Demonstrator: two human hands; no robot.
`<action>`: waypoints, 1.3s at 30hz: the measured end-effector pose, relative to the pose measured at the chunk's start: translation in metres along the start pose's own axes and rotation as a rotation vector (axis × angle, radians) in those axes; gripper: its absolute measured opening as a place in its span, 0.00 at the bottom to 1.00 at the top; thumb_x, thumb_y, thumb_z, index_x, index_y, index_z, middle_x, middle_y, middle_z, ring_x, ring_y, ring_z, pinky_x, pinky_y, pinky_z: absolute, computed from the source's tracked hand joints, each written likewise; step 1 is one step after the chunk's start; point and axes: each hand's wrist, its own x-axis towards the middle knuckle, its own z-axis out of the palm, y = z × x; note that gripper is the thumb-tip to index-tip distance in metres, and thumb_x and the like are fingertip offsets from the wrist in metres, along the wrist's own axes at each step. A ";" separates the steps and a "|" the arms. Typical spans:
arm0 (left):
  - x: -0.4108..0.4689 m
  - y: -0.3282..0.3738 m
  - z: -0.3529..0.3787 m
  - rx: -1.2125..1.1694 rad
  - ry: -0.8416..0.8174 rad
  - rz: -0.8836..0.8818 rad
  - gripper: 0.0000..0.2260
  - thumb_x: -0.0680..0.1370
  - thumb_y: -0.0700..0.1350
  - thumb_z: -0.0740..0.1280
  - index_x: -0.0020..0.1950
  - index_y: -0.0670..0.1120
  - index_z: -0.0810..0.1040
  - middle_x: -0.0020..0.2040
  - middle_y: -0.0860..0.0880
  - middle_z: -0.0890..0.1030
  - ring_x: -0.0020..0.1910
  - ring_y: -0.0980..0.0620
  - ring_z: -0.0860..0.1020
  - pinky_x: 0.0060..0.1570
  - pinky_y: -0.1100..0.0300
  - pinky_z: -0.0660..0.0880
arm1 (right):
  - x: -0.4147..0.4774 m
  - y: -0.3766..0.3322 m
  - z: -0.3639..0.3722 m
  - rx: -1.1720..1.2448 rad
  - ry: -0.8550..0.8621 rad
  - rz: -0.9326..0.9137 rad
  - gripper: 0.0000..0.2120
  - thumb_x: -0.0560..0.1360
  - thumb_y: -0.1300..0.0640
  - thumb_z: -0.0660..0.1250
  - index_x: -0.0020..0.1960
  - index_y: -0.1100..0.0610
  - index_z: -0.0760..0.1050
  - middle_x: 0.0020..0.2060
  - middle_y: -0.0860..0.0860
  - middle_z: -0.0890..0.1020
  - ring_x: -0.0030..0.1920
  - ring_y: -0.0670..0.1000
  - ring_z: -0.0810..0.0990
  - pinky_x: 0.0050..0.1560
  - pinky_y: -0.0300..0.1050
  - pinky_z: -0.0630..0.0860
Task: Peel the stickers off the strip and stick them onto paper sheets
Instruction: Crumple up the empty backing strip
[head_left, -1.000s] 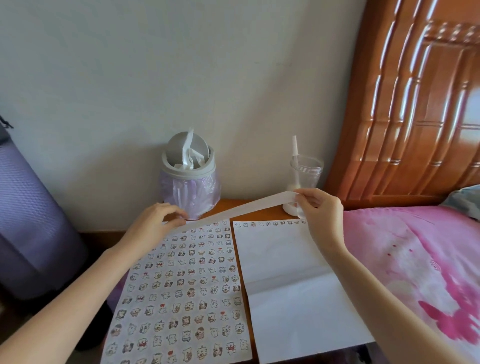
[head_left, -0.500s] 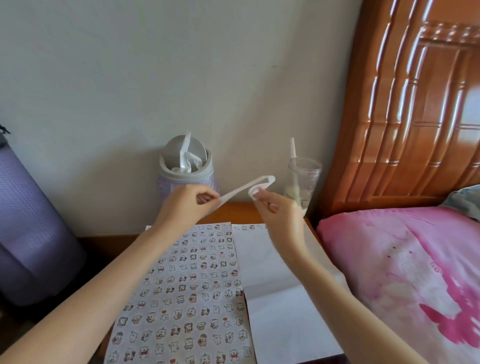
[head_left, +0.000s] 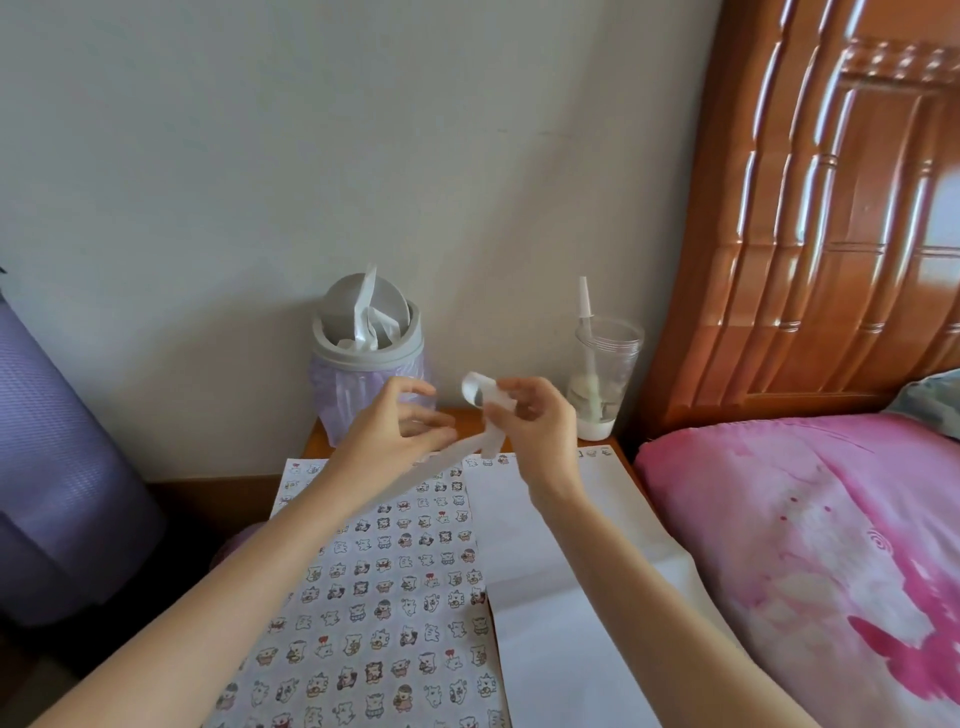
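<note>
My right hand (head_left: 535, 421) pinches a white backing strip (head_left: 475, 387), folded into a loop above the fingers. The strip's tail hangs down and to the left, passing just under my left hand (head_left: 395, 436). That hand's fingers are spread and relaxed beside the strip, with no clear grip on it. Below the hands lie two paper sheets. The left sheet (head_left: 379, 597) is covered in small cartoon stickers. The right sheet (head_left: 571, 623) is white, with one row of stickers along its top edge.
A small bin (head_left: 369, 374) lined with a purple bag and stuffed with white strips stands by the wall. A clear plastic cup (head_left: 605, 369) stands to its right. A pink-covered bed (head_left: 805, 545) and wooden headboard (head_left: 831, 208) border the right, a purple object (head_left: 52, 467) the left.
The strip was stretched out between both hands. My hands have come together above the sheets, my right hand has folded the strip into a loop, and my left hand has loosened its pinch.
</note>
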 end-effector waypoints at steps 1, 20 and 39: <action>-0.002 -0.008 -0.006 0.111 -0.067 -0.044 0.20 0.70 0.51 0.73 0.59 0.55 0.70 0.49 0.58 0.82 0.51 0.64 0.78 0.53 0.65 0.72 | 0.003 0.003 -0.005 -0.009 0.022 0.012 0.14 0.69 0.68 0.71 0.50 0.54 0.77 0.42 0.50 0.80 0.42 0.52 0.77 0.43 0.42 0.75; 0.014 0.017 0.000 0.165 0.099 0.072 0.05 0.72 0.44 0.72 0.44 0.44 0.81 0.36 0.51 0.82 0.31 0.62 0.77 0.33 0.72 0.71 | -0.029 -0.013 0.012 -0.163 -0.411 -0.096 0.15 0.78 0.46 0.61 0.58 0.53 0.74 0.52 0.45 0.72 0.53 0.38 0.71 0.52 0.28 0.67; -0.015 0.002 -0.045 0.180 -0.206 -0.021 0.09 0.71 0.52 0.70 0.50 0.57 0.78 0.40 0.53 0.84 0.30 0.61 0.77 0.32 0.68 0.74 | 0.016 0.017 -0.043 -0.348 -0.094 -0.018 0.06 0.78 0.64 0.59 0.48 0.59 0.74 0.35 0.53 0.77 0.32 0.50 0.74 0.30 0.38 0.71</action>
